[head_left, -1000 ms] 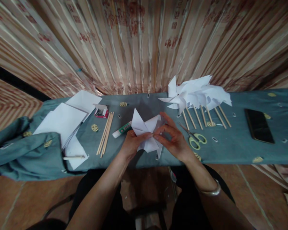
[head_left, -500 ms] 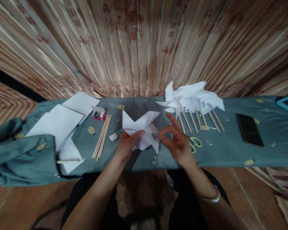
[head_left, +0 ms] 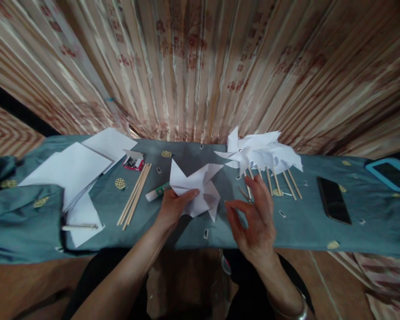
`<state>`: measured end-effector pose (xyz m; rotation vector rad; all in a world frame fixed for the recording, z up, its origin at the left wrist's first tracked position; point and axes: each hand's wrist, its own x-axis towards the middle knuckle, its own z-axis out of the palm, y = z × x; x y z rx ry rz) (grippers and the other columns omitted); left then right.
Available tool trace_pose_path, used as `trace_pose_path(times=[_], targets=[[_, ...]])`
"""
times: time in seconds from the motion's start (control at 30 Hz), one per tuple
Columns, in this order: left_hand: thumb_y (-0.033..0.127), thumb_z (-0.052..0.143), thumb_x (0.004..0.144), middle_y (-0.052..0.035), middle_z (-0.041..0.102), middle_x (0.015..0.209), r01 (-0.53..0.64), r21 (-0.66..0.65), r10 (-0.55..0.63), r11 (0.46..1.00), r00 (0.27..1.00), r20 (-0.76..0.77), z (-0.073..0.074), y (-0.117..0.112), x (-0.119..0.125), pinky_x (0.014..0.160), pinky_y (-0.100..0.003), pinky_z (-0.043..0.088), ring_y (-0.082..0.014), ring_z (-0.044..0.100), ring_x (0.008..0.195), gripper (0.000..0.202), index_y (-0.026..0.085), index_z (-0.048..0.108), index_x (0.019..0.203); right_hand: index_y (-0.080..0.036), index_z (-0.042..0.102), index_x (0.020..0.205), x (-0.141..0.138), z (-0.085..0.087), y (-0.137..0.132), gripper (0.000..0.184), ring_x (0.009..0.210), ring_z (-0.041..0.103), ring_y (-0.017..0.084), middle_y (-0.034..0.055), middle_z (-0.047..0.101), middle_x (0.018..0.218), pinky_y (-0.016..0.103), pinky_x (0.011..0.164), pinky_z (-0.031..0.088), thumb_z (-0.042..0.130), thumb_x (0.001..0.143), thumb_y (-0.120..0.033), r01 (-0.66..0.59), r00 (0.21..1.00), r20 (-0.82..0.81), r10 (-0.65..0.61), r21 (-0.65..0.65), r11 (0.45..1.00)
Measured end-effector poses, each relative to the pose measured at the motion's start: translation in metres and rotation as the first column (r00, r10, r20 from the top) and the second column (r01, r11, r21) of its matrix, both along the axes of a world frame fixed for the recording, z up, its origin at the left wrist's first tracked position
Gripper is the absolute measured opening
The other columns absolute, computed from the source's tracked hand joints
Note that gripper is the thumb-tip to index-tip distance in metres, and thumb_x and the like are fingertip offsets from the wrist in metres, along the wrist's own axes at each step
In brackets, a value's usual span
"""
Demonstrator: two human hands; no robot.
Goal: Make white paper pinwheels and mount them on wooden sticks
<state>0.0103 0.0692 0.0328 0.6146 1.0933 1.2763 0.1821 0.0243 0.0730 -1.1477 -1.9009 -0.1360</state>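
Observation:
My left hand (head_left: 176, 206) is closed on a white paper pinwheel (head_left: 205, 180), its thumb pressed near the centre where the folded corners meet. To the right, apart from the paper, my right hand (head_left: 253, 218) pinches thumb and forefinger together, the other fingers raised. A tiny light speck shows at those fingertips, too small to name. Behind that hand lie scissors (head_left: 245, 194), mostly hidden. A glue stick (head_left: 157, 192) lies partly under the pinwheel, beside my left hand.
Several wooden sticks (head_left: 135, 195) lie left of centre, below a small red box (head_left: 134, 161). White paper sheets (head_left: 83, 169) and a pen (head_left: 80, 227) are further left. Finished pinwheels (head_left: 263, 151) on sticks lie back right. A phone (head_left: 334, 200) and a blue-framed device (head_left: 391, 173) lie beyond.
My right hand has drawn back from the pinwheel's right edge, toward me and rightward, still pinched. My left hand keeps holding the pinwheel. The camera view has shifted slightly.

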Motion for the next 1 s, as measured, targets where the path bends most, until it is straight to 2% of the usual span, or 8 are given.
trace_pose_path(times=[0.1, 0.2, 0.33, 0.43, 0.6, 0.73, 0.9, 1.0], targets=[[0.024, 0.083, 0.055, -0.0063, 0.074, 0.076, 0.01, -0.005, -0.01, 1.0, 1.0, -0.023, 0.0, 0.0, 0.001, 0.063, -0.026, 0.051, -0.0156, 0.065, 0.065, 0.024, 0.013, 0.074, 0.074, -0.023, 0.06, 0.099, 0.002, 0.002, -0.002, 0.026, 0.138, 0.034, 0.034, 0.0032, 0.039, 0.149, 0.057, 0.11, 0.036, 0.059, 0.081, -0.004, 0.009, 0.998, 0.056, -0.01, 0.028, 1.0], [0.025, 0.083, 0.054, -0.0065, 0.074, 0.075, -0.01, 0.022, 0.011, 1.0, 0.998, -0.059, -0.001, 0.003, 0.0, 0.065, -0.028, 0.052, -0.0167, 0.066, 0.066, 0.024, 0.013, 0.074, 0.073, -0.023, 0.06, 0.1, 0.006, -0.009, 0.002, 0.023, 0.138, 0.035, 0.033, 0.0054, 0.04, 0.148, 0.056, 0.108, 0.038, 0.058, 0.083, -0.006, 0.008, 0.995, 0.103, -0.008, 0.005, 1.0], [0.027, 0.083, 0.056, -0.006, 0.075, 0.076, -0.085, 0.086, 0.102, 0.993, 0.971, -0.215, 0.002, 0.011, -0.012, 0.068, -0.03, 0.053, -0.0182, 0.067, 0.07, 0.023, 0.013, 0.074, 0.073, -0.02, 0.062, 0.095, 0.017, -0.04, 0.01, 0.014, 0.139, 0.033, 0.032, 0.0103, 0.041, 0.146, 0.054, 0.107, 0.038, 0.055, 0.087, -0.011, 0.018, 0.985, 0.174, 0.005, -0.129, 0.991], [0.028, 0.081, 0.058, -0.0054, 0.075, 0.077, -0.139, 0.189, 0.189, 0.972, 0.94, -0.283, 0.006, 0.017, -0.022, 0.072, -0.031, 0.054, -0.0203, 0.068, 0.078, 0.021, 0.014, 0.074, 0.073, -0.019, 0.064, 0.088, 0.023, -0.063, 0.011, 0.012, 0.14, 0.032, 0.031, 0.0119, 0.043, 0.145, 0.053, 0.106, 0.039, 0.053, 0.088, -0.014, 0.043, 0.971, 0.24, 0.016, -0.239, 0.97], [0.028, 0.08, 0.061, -0.0048, 0.075, 0.076, -0.123, 0.223, 0.189, 0.967, 0.933, -0.307, 0.006, 0.018, -0.026, 0.074, -0.032, 0.055, -0.0221, 0.068, 0.082, 0.016, 0.018, 0.074, 0.071, -0.019, 0.067, 0.086, 0.027, -0.076, 0.001, 0.017, 0.141, 0.031, 0.029, 0.012, 0.047, 0.144, 0.051, 0.108, 0.036, 0.05, 0.089, -0.015, 0.066, 0.962, 0.27, 0.046, -0.39, 0.918], [0.026, 0.081, 0.058, -0.0034, 0.075, 0.076, -0.116, 0.196, 0.178, 0.974, 0.925, -0.336, 0.005, 0.014, -0.023, 0.071, -0.031, 0.056, -0.0228, 0.069, 0.081, 0.014, 0.02, 0.074, 0.069, -0.019, 0.068, 0.09, 0.038, -0.077, -0.005, 0.017, 0.139, 0.035, 0.029, 0.0118, 0.05, 0.141, 0.052, 0.108, 0.037, 0.051, 0.089, -0.019, 0.038, 0.98, 0.194, 0.048, -0.416, 0.908], [0.029, 0.082, 0.058, -0.0027, 0.075, 0.075, -0.099, 0.182, 0.16, 0.978, 0.918, -0.364, 0.003, 0.011, -0.023, 0.069, -0.029, 0.056, -0.0233, 0.069, 0.084, 0.017, 0.021, 0.074, 0.071, -0.021, 0.07, 0.085, 0.054, -0.084, -0.005, 0.014, 0.132, 0.045, 0.028, 0.0098, 0.058, 0.132, 0.051, 0.108, 0.038, 0.056, 0.086, -0.023, 0.036, 0.999, -0.015, -0.049, -0.473, 0.88], [0.03, 0.084, 0.056, -0.0026, 0.074, 0.072, -0.103, 0.191, 0.167, 0.976, 0.918, -0.36, 0.001, 0.011, -0.023, 0.067, -0.03, 0.056, -0.0239, 0.069, 0.084, 0.02, 0.02, 0.074, 0.069, -0.021, 0.07, 0.083, 0.051, -0.087, -0.001, 0.011, 0.128, 0.049, 0.026, 0.0099, 0.061, 0.127, 0.051, 0.106, 0.039, 0.059, 0.083, -0.024, 0.025, 0.994, -0.08, -0.076, -0.503, 0.864]])
